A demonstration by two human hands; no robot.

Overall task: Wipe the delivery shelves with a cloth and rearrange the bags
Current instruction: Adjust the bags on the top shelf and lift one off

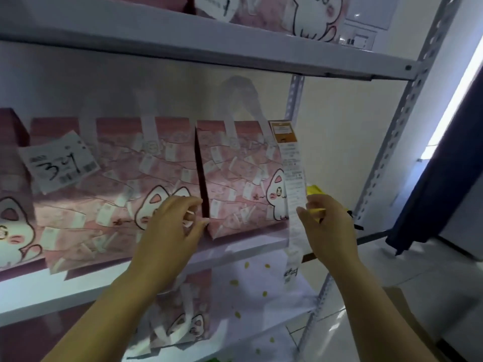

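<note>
The pink cat-print paper bag (235, 178) stands at the right end of the white middle shelf (243, 244); the step looks like rearranging. The left hand (170, 231) curls its fingers at the bag's left edge, grip unclear. The right hand (329, 226) grips a yellow cloth (313, 191) beside the bag's long white receipt (294, 178). The next move probably calls for squaring the bag.

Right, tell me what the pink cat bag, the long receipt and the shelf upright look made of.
Pink cat bag: likely stiff paper, sharply creased. Long receipt: thin printed paper, hanging limp. Shelf upright: painted metal, probably steel, punched with holes.
</note>
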